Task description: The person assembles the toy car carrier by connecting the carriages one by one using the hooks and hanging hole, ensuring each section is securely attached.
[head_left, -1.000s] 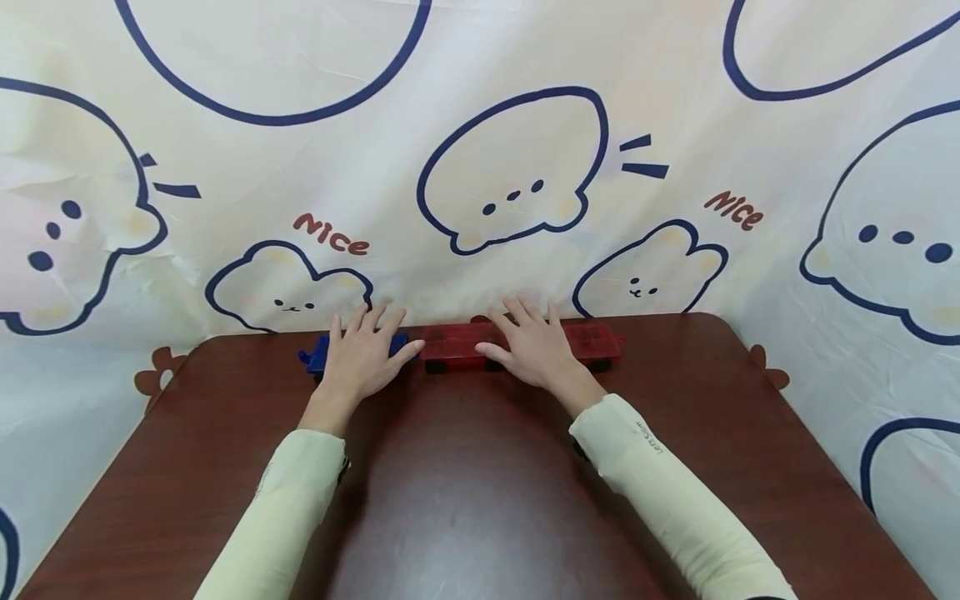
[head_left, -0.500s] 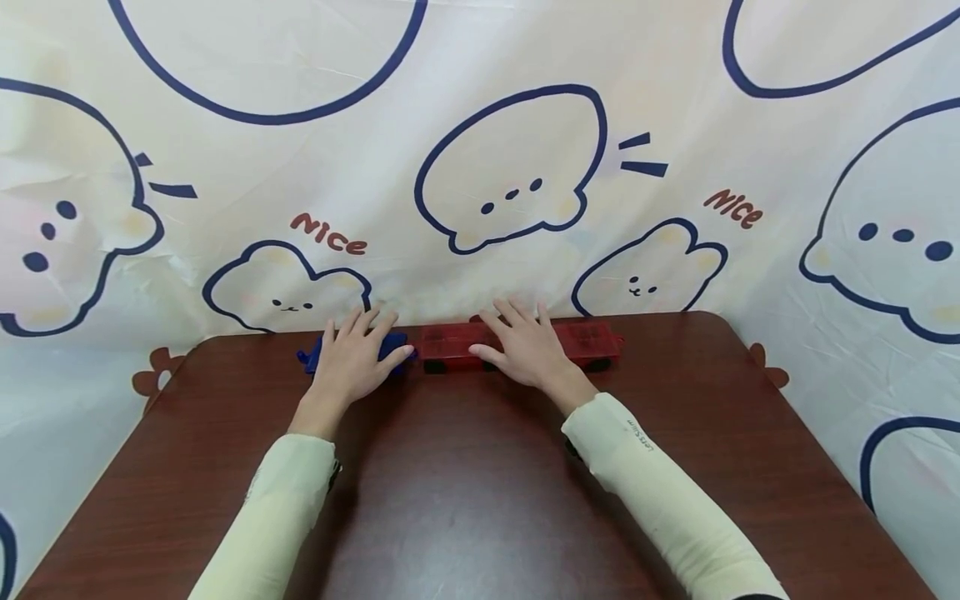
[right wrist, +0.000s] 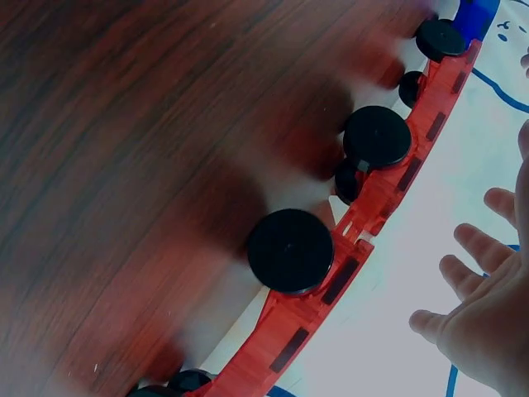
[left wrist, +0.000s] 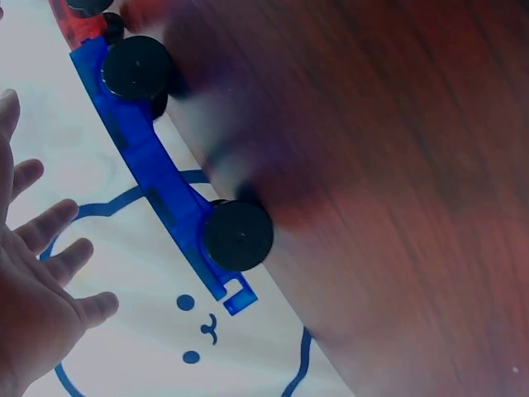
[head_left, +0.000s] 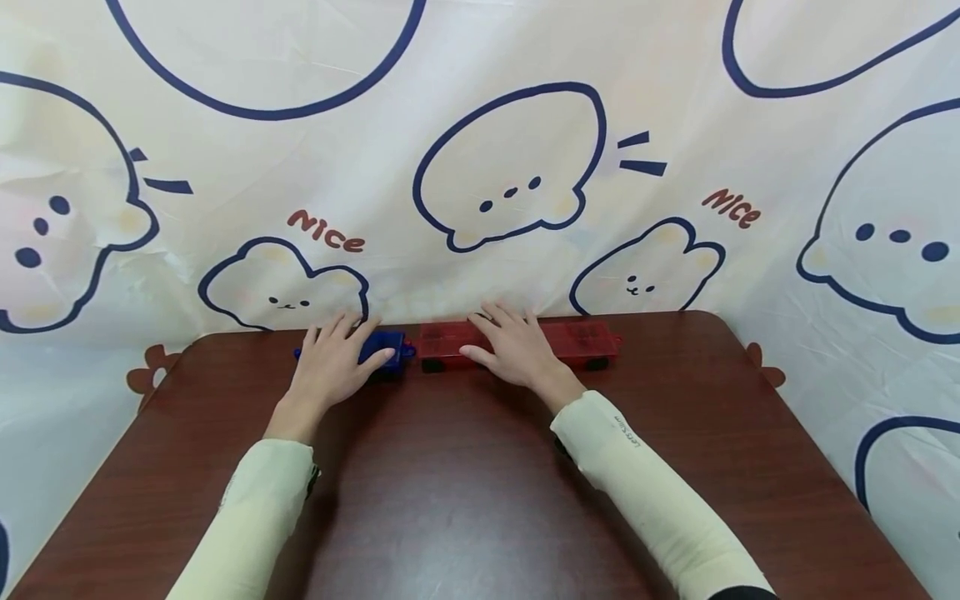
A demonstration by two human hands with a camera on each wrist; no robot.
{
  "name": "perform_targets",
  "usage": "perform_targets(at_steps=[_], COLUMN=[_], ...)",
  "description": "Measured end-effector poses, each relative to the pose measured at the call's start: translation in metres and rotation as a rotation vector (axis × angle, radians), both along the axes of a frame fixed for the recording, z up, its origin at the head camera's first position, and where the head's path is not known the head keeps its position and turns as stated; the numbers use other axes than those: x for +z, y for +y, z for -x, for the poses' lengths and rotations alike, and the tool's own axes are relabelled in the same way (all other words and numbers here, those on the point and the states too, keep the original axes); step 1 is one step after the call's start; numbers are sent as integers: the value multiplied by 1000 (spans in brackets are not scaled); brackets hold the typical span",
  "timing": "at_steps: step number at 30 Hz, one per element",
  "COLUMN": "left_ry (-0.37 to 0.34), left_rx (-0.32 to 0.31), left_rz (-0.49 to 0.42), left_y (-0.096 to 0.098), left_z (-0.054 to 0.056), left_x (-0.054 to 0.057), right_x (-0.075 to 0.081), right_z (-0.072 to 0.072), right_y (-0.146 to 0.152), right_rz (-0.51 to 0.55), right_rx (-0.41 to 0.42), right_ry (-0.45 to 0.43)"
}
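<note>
My left hand (head_left: 327, 367), fingers spread and holding nothing, was above the blue toy car (head_left: 386, 350), with a gap between them in the left wrist view. My right hand (head_left: 517, 350), right of the blue car and above two red toy cars (head_left: 585, 336), was spread too, nothing in its grasp. The red cars stood in line right of the blue car, the first meeting its end; all had black wheels (left wrist: 240, 236). Under the blue car was a dark brown table (head_left: 465, 467); behind it, a pale cloth (head_left: 390, 167) printed with navy outlines.
</note>
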State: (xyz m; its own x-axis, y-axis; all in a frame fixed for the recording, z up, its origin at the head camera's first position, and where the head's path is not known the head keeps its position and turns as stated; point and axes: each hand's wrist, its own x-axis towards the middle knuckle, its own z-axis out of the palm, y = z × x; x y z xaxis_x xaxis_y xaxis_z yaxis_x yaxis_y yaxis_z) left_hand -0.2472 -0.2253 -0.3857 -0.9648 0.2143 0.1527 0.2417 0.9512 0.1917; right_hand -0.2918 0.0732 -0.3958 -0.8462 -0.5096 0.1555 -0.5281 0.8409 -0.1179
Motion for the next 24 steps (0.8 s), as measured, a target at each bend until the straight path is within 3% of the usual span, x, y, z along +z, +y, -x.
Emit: perform_targets(at_steps=[16, 24], left_ry=[-5, -45], left_rx=[-23, -44], left_rz=[-31, -31], left_y=[-12, -17], left_z=[-3, -2], left_x=[-13, -17], right_x=[-3, -6], right_z=[2, 4], right_y=[-15, -20], right_rz=[15, 29], right_rx=[52, 44], right_ry=[-20, -48])
